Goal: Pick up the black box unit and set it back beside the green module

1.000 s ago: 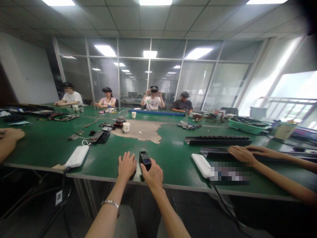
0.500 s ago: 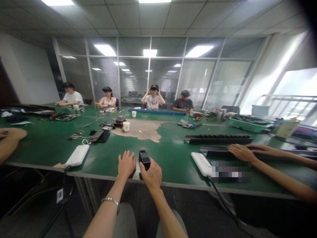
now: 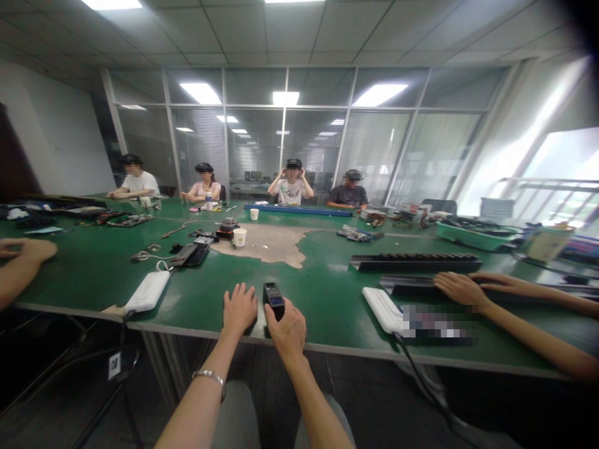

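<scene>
right hand grips a small black device at the table's near edge

the person's right hand [image 3: 289, 327] is closed around the near end of a black device [image 3: 274, 298], thumb on one side and fingers wrapped along the other. the device has a small screen on its upper face and its far end points away from the person, over the green table [image 3: 322, 305]; whether its underside touches the tabletop, i cannot tell. the left hand [image 3: 239, 310] lies palm down on the table just beside the device, apart from it, its fingers stretched forward and slightly spread, with nothing visible in their grasp. a silver bracelet [image 3: 211, 375] circles the left wrist.

to the left of the hands lies a white box [image 3: 148, 290] with a cable; to the right, a similar white box [image 3: 381, 308]. beyond the hands, a paper cup [image 3: 239, 237] stands on a brown patch [image 3: 281, 246] of the tabletop. at the right, a co-worker's hand [image 3: 460, 290] rests on a dark metal channel [image 3: 402, 285], near another channel [image 3: 414, 262]. at the left edge a neighbour's hands [image 3: 35, 252] are held together above the table. four people sit along the far side.
</scene>
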Demonstrator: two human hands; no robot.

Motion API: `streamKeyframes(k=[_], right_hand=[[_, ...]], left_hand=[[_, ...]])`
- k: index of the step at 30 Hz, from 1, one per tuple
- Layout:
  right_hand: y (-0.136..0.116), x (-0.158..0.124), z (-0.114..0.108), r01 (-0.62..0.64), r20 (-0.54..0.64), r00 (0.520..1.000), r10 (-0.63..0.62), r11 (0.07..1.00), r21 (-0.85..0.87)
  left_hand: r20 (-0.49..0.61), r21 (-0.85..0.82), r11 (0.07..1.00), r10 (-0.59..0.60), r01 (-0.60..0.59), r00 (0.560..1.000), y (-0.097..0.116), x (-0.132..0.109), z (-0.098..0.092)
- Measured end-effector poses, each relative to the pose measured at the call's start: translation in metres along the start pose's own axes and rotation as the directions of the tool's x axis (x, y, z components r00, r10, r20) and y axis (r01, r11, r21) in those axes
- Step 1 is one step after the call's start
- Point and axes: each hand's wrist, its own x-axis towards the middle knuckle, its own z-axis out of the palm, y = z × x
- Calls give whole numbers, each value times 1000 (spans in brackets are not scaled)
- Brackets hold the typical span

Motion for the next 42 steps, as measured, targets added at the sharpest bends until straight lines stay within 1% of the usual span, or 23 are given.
streamKeyframes(k=[3, 6, 9, 11, 14, 18, 21, 24, 29, 37, 42], right_hand=[[-1, 6, 0, -6, 28, 1000, 5, 998, 58], [-3, 13, 1, -12, 15, 1000, 10, 991, 132], [-6, 23, -2, -1, -24, 1000, 6, 981, 194], [-6, 30, -7, 28, -62, 998, -13, 972, 235], [2, 39, -15, 56, -122, 992, -23, 961, 271], [26, 40, -19, 3, -145, 989, 33, 970, 243], [42, 37, -15, -29, -111, 992, 54, 975, 218], [50, 33, -9, -54, -71, 995, 68, 980, 190], [53, 31, -4, -62, -29, 997, 66, 989, 132], [53, 30, -6, -91, 24, 996, 90, 996, 15], [50, 31, -7, -84, 25, 996, 85, 996, -22]], left_hand=[[2, 3, 1000, 0, 0, 1000, 0, 1, 1], [9, 6, 1000, 3, -3, 1000, -1, 2, 3], [22, 13, 1000, -1, 0, 1000, -1, 2, 3], [24, 16, 1000, -1, 1, 1000, -2, 2, 4], [6, 12, 1000, 8, -9, 1000, -2, 2, 5], [-9, 10, 1000, 14, -14, 1000, -2, 1, 7], [-4, 12, 1000, 7, -7, 1000, -2, 2, 7], [5, 10, 1000, 5, -5, 1000, -3, 3, 7], [1, 12, 1000, 12, -12, 1000, -3, 2, 8], [6, 16, 1000, 13, -13, 1000, -4, 3, 8], [-1, 16, 1000, 16, -16, 1000, -4, 3, 9]])
